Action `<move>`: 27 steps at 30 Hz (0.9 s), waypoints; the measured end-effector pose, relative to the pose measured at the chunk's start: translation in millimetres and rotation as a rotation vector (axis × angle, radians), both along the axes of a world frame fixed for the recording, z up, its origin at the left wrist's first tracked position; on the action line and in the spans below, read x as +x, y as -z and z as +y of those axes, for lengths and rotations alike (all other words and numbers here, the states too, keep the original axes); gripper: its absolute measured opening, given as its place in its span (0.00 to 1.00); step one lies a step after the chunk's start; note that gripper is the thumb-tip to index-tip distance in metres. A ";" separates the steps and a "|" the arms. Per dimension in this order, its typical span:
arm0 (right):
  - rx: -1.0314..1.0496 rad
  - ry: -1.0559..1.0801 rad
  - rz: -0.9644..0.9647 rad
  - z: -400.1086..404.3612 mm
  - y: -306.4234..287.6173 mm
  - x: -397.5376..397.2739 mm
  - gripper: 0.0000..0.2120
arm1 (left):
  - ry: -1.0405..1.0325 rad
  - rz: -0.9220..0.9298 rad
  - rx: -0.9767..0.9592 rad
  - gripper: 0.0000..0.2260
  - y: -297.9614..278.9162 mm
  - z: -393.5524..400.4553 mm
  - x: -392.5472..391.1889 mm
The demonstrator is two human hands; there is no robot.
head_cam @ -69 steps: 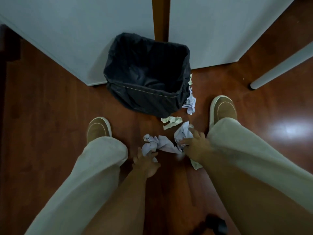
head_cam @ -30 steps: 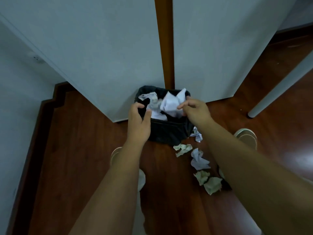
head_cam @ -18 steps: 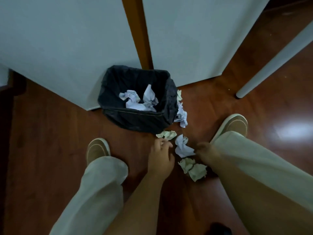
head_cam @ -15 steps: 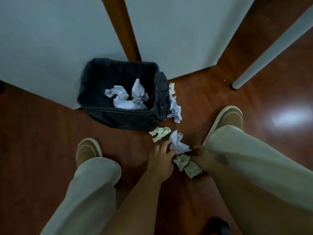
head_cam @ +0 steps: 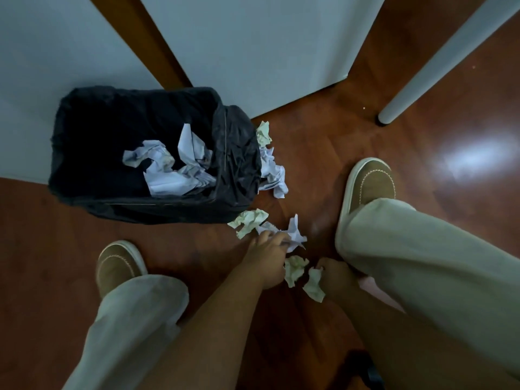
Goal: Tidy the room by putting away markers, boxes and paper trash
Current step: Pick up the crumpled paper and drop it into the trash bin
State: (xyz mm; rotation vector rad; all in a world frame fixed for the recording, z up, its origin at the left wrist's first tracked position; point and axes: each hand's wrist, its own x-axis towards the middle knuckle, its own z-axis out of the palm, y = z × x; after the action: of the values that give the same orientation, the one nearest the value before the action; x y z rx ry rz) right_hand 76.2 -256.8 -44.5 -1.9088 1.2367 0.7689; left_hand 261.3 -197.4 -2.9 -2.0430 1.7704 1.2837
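Note:
A black-lined trash bin [head_cam: 236, 164] stands on the wooden floor with white crumpled paper [head_cam: 174, 167] inside. My left hand [head_cam: 266, 258] grips a white crumpled paper [head_cam: 294, 233] on the floor just in front of the bin. My right hand [head_cam: 336, 277] pinches a pale green paper wad [head_cam: 315, 285] beside my right leg. Another green wad [head_cam: 294, 270] lies between the two hands. A green wad [head_cam: 249, 220] lies by the bin's front corner. White paper [head_cam: 274, 173] and a green scrap [head_cam: 264, 133] lie along the bin's right side.
White walls [head_cam: 253, 52] with a brown door frame strip [head_cam: 146, 40] stand behind the bin. A white table leg [head_cam: 439, 68] comes down at the right. My shoes [head_cam: 368, 184] and trouser legs flank the papers. A dark object [head_cam: 363, 370] shows at the bottom edge.
Both hands dropped white paper into the bin, then came down to the floor. My left hand now grips the white wad and my right hand has taken the green wad.

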 end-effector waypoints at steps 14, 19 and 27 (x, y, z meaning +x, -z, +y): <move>0.002 0.638 -0.668 -113.7 -195.0 87.7 0.08 | -0.223 -0.285 -0.958 0.20 -244.0 -35.9 48.0; 0.213 0.794 -0.929 -89.7 -241.5 147.0 0.11 | -0.443 -0.432 -0.716 0.26 -251.3 7.1 114.5; 0.163 0.645 -0.956 -72.3 -242.2 191.3 0.20 | -0.741 -0.509 -0.898 0.14 -210.3 34.6 117.1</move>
State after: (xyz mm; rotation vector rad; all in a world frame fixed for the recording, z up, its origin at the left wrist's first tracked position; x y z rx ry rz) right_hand 267.5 -329.1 197.7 -1.3083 0.9935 -0.3582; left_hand 378.4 -162.8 207.4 -3.2879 1.4900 -0.1467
